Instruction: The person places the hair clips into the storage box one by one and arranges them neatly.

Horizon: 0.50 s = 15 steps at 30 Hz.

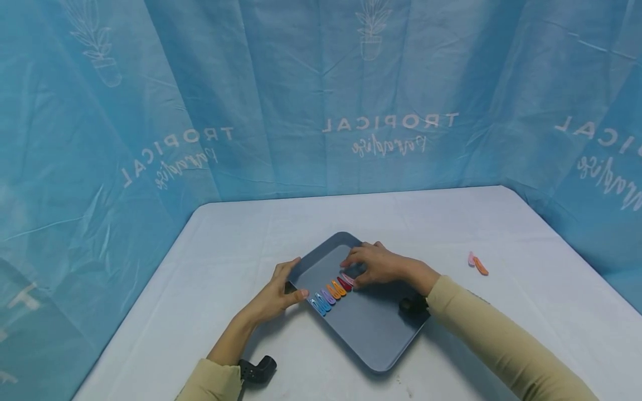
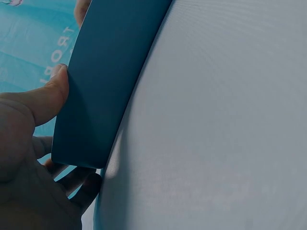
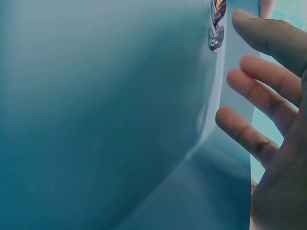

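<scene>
A blue-grey rectangular tray (image 1: 373, 340) stands at an angle on the white table. My left hand (image 1: 273, 295) grips its left corner, thumb at the rim and fingers around the outside wall (image 2: 103, 91). Inside the tray, snap hair clips lie side by side in a row: blue (image 1: 317, 306), purple (image 1: 328, 297), orange (image 1: 336, 289), red (image 1: 344, 284) and pink (image 1: 348, 277). Over the row's far end is my right hand (image 1: 378, 264), fingers spread and thumb beside the pink clip. The right wrist view shows its fingers apart, near patterned clips (image 3: 217, 38).
To the right of the tray, a pink clip (image 1: 471, 259) and an orange clip (image 1: 480, 265) lie close together on the white tablecloth (image 1: 241, 239). A blue printed curtain (image 1: 296, 156) surrounds the table's back and sides.
</scene>
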{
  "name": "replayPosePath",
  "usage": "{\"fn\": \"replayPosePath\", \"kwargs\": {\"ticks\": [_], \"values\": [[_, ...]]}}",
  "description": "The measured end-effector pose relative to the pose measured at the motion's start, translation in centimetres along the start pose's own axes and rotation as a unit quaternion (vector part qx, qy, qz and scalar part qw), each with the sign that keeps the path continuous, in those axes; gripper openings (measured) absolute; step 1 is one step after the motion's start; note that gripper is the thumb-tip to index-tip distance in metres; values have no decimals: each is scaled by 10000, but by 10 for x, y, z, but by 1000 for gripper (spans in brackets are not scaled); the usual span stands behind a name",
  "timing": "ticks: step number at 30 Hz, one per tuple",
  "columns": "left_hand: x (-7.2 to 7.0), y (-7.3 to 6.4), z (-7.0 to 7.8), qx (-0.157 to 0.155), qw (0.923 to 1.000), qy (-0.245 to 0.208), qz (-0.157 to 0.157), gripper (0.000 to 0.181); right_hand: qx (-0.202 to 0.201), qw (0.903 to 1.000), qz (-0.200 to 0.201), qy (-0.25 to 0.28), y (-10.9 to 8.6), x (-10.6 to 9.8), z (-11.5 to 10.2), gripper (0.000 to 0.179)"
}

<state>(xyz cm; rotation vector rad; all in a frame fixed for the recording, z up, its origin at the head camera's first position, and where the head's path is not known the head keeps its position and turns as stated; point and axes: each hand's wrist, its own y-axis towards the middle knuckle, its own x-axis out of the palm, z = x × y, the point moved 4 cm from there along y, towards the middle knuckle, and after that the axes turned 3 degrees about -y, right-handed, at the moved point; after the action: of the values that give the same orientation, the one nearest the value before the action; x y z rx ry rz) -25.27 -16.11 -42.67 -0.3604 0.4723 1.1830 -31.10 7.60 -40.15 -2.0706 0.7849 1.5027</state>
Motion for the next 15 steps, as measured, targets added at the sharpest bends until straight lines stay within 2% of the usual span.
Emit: {"fn": "replayPosePath", "kwargs": {"ticks": [7, 15], "values": [[0, 0, 0, 26, 10000, 12, 2, 82, 128, 9994, 205, 263, -6, -12, 0, 49], [-1, 0, 0, 65, 10000, 65, -35, 83, -30, 9968, 744, 279, -22, -32, 5, 48]]}}
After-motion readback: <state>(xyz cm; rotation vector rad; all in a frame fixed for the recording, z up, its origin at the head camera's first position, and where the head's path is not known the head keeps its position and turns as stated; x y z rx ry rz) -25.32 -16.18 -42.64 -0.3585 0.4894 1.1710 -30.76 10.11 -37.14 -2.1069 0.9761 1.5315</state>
